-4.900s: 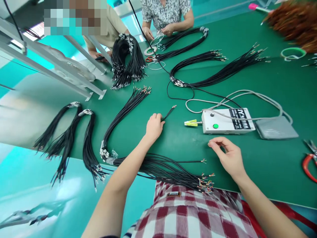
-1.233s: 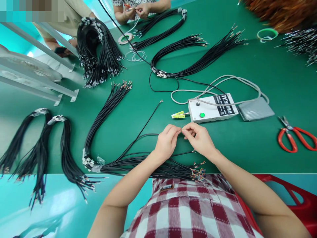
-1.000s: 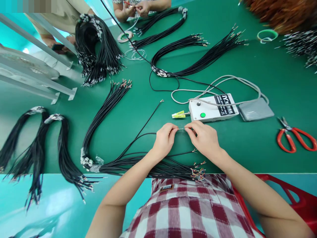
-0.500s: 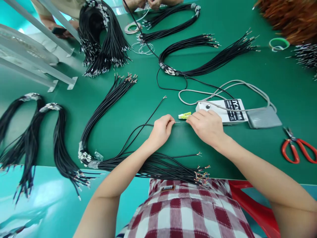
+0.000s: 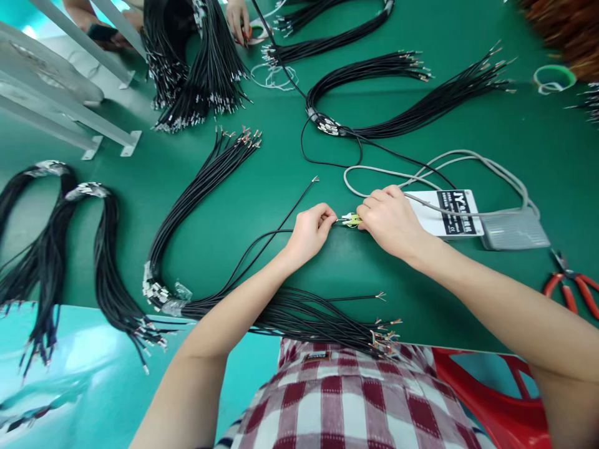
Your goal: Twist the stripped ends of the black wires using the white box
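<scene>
My left hand [image 5: 309, 231] is closed in a pinch on a thin black cable [image 5: 258, 243]. The cable comes from the black cable bundle [image 5: 299, 312] along the front table edge. Its pale wire end pokes past my fingertips and meets a small yellow-green clip [image 5: 350, 220]. My right hand [image 5: 390, 223] has thumb and fingers closed on the clip's right end. Whether the clip's jaws are around the wires is too small to tell. Behind my right hand lies a white box with a black label [image 5: 456, 212], partly covered by the hand.
A grey pedal [image 5: 515, 229] and looped grey cord lie right of the box, with red-handled pliers [image 5: 568, 280] beyond. More black cable bundles [image 5: 374, 128] lie further back and left. White metal legs [image 5: 88, 118] stand at left. A co-worker's hand [image 5: 238, 19] touches a tape roll.
My left hand has brought the wire end right up to the clip, closing the gap. The view has shifted slightly. A co-worker's hand has reached the tape roll at the back.
</scene>
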`<state>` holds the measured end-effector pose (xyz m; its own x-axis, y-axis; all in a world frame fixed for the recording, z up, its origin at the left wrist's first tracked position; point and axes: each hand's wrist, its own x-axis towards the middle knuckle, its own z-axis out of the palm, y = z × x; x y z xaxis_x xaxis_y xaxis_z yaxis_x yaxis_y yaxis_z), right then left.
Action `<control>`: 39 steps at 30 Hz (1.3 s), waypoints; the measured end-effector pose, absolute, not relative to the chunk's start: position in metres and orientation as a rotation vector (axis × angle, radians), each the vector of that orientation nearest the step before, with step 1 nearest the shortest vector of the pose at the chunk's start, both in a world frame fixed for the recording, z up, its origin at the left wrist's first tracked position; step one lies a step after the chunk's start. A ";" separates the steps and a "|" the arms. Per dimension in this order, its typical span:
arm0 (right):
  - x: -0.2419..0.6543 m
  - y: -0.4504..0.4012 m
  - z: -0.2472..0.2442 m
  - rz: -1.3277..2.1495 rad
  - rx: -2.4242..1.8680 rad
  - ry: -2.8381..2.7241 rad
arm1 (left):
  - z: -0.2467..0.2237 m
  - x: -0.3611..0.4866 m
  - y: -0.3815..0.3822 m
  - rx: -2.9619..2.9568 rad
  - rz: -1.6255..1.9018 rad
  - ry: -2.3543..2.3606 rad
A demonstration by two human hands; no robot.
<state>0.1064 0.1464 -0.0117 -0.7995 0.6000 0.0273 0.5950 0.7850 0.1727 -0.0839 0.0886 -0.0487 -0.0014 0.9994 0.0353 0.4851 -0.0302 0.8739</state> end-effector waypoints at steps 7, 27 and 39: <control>0.109 0.147 -0.014 0.325 0.972 2.979 | -0.057 -0.079 0.094 1.598 0.926 1.555; 0.203 0.076 -0.030 0.090 1.730 3.367 | -0.059 -0.075 0.096 1.530 0.913 1.589; 0.205 0.079 -0.063 0.403 1.759 3.431 | -0.053 -0.099 0.083 1.575 0.910 1.682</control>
<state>0.2049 0.0790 -0.0630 -0.3831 0.6297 0.6758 0.7690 0.6227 -0.1443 -0.0987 0.0835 -0.0525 -0.0651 0.9979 -0.0010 0.5451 0.0364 0.8376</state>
